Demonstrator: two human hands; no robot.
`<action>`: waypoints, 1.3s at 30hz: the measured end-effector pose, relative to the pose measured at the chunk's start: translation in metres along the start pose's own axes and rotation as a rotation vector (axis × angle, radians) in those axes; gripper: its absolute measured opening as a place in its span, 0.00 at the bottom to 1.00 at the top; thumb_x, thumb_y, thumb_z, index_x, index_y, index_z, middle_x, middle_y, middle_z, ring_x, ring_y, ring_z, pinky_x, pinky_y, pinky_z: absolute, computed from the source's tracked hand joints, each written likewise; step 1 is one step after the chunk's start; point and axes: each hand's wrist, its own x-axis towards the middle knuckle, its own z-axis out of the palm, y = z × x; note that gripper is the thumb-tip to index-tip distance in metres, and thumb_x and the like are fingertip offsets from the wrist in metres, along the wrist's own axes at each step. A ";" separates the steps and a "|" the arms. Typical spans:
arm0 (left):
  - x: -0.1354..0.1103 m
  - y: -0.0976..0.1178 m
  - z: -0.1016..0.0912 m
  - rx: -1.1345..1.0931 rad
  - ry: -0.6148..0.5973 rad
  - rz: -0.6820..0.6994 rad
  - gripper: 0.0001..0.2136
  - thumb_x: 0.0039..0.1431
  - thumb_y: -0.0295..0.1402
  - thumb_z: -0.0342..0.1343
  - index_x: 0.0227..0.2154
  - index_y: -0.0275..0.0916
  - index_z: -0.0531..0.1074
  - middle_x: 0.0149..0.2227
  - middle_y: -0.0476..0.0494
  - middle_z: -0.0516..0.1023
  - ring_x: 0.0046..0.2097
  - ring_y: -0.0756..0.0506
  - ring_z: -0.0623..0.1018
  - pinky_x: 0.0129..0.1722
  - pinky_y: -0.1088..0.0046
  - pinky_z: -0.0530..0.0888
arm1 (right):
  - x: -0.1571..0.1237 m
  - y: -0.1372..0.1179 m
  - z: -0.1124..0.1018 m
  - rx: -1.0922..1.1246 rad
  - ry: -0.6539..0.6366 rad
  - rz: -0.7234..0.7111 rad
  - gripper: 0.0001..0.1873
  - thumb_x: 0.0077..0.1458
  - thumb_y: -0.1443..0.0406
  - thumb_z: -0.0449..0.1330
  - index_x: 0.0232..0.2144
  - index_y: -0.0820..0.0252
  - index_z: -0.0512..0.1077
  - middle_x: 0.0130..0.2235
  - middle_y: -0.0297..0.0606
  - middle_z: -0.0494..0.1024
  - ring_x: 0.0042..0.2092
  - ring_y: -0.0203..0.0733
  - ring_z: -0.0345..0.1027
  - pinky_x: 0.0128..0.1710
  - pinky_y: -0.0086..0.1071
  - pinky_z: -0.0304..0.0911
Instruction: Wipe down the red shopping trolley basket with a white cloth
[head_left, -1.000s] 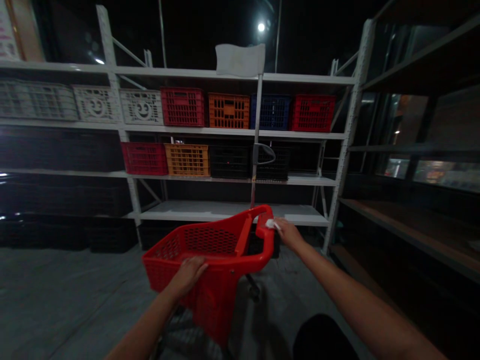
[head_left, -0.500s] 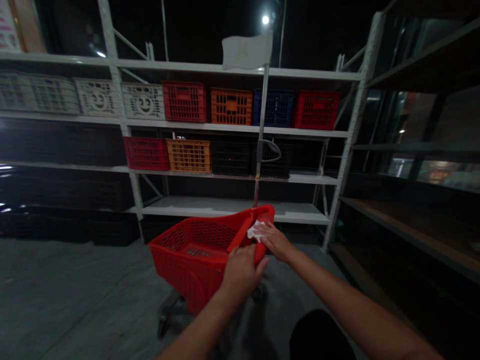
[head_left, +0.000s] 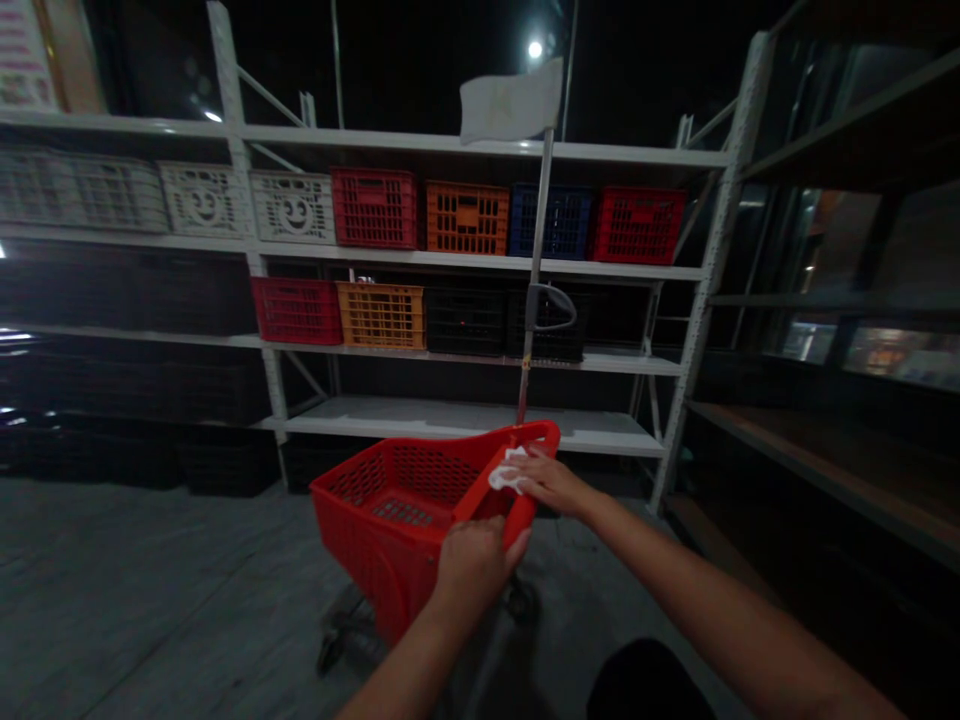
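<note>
A small red plastic shopping cart (head_left: 390,505) stands on the floor in front of me, its basket empty. My left hand (head_left: 474,560) is closed over the near rim of the cart's handle end. My right hand (head_left: 547,480) presses a white cloth (head_left: 507,474) against the red handle bar, fingers curled on the cloth. A metal pole (head_left: 534,300) with a white flag (head_left: 511,100) rises from the cart's far side.
White metal shelving (head_left: 465,260) ahead carries red, orange, blue, black and white crates. Darker wooden shelves (head_left: 825,440) run along the right. The floor (head_left: 150,600) is grey concrete, and the room is dim.
My left hand slid from the cart's left rim to the handle end near my right hand. The right hand with the cloth moved left along the handle. The cart swung upright.
</note>
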 end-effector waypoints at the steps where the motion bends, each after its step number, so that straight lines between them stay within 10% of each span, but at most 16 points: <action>1: -0.001 -0.001 0.000 -0.001 0.015 0.008 0.24 0.57 0.51 0.38 0.28 0.40 0.72 0.27 0.40 0.78 0.32 0.42 0.77 0.34 0.67 0.69 | -0.003 -0.007 -0.001 0.012 -0.037 -0.042 0.18 0.61 0.62 0.46 0.51 0.48 0.67 0.55 0.32 0.66 0.58 0.40 0.56 0.60 0.45 0.40; 12: -0.012 -0.003 -0.008 0.056 0.128 0.059 0.20 0.58 0.47 0.41 0.25 0.39 0.71 0.24 0.42 0.77 0.29 0.42 0.77 0.30 0.69 0.70 | 0.072 0.030 -0.025 -0.217 -0.474 0.364 0.18 0.59 0.65 0.46 0.33 0.67 0.75 0.38 0.46 0.77 0.41 0.43 0.69 0.42 0.31 0.58; 21: -0.014 -0.008 -0.015 0.023 0.058 0.033 0.20 0.58 0.47 0.41 0.26 0.39 0.72 0.26 0.42 0.78 0.32 0.42 0.78 0.34 0.67 0.70 | 0.107 0.000 0.000 -0.069 -0.842 0.368 0.14 0.49 0.61 0.57 0.30 0.67 0.76 0.29 0.36 0.75 0.29 0.37 0.66 0.29 0.26 0.58; 33: -0.024 -0.024 -0.032 -0.020 -0.077 -0.001 0.18 0.57 0.46 0.43 0.27 0.39 0.72 0.28 0.43 0.79 0.34 0.44 0.77 0.36 0.70 0.69 | 0.088 0.056 -0.046 -0.110 -0.640 0.511 0.11 0.49 0.65 0.57 0.27 0.70 0.74 0.22 0.36 0.72 0.24 0.35 0.62 0.25 0.26 0.56; 39: -0.023 -0.028 -0.031 -0.017 -0.090 -0.010 0.19 0.57 0.46 0.43 0.27 0.39 0.73 0.28 0.43 0.79 0.34 0.44 0.78 0.36 0.70 0.69 | 0.053 0.040 -0.042 -0.103 -0.411 0.499 0.17 0.57 0.63 0.49 0.30 0.68 0.75 0.28 0.41 0.76 0.31 0.40 0.68 0.32 0.29 0.60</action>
